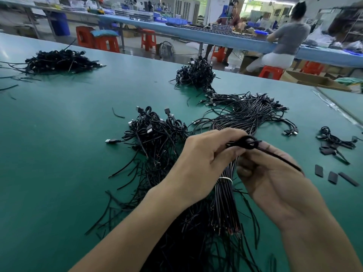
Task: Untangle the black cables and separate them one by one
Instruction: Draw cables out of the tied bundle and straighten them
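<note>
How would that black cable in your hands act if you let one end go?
Likely floppy: the looped cable curls tightly between the left hand and right hand. Probably light, since a fingertip pinch holds it. Dropped, it could tangle into the pile underneath.

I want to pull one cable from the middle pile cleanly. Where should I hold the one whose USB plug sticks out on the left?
I would pinch the USB plug itself, coming from the left over the bare table. It lies flat, pointing away from the pile, with nothing on it; its cable soon disappears into the tangle.
</note>
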Demonstrator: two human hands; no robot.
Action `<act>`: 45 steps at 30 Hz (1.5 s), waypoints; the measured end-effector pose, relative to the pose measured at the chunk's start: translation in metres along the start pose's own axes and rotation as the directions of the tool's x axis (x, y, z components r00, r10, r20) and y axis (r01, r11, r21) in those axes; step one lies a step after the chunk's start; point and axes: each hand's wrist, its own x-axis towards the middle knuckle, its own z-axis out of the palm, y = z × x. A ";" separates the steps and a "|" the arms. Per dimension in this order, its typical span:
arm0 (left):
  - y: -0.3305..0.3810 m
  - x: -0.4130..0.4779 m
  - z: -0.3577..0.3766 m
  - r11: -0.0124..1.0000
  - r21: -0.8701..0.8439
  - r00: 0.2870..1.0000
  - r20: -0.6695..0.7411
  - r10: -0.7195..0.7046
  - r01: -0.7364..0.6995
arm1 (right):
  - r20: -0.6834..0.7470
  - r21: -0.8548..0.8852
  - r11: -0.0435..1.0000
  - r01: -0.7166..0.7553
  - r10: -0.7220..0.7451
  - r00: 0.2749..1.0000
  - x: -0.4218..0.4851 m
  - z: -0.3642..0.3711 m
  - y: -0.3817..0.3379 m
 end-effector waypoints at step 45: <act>0.000 0.002 -0.006 0.808 -0.523 0.959 0.078 -0.272 0.271 | 0.113 -0.433 0.790 0.434 -0.430 0.896 0.000 -0.002 0.012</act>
